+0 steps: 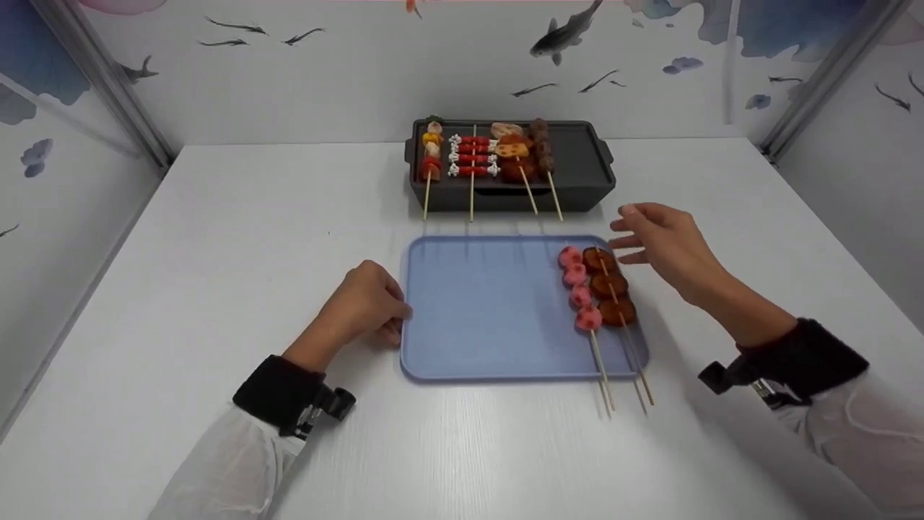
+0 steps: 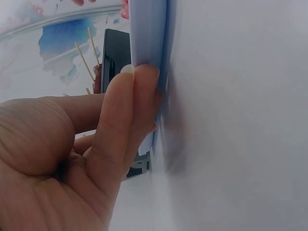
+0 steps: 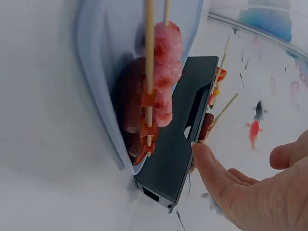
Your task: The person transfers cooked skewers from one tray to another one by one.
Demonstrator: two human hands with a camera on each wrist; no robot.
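A light blue tray (image 1: 484,310) lies on the white table. My left hand (image 1: 368,303) pinches its left rim between thumb and fingers, as the left wrist view also shows. On the tray's right side lie a skewer of pink balls (image 1: 580,292) and a skewer of brown slices (image 1: 611,287), their sticks jutting past the front rim. My right hand (image 1: 668,245) hovers beside the tray's back right corner, fingers apart and slightly bent, holding nothing. Behind the tray, a black grill (image 1: 577,155) carries several other skewers.
On the grill rest a mixed vegetable skewer (image 1: 432,155), a red and white skewer (image 1: 473,157), a skewer of orange and brown pieces (image 1: 515,153) and a brown meatball skewer (image 1: 543,148). White walls (image 1: 361,79) painted with fish enclose the back and sides of the table (image 1: 238,238).
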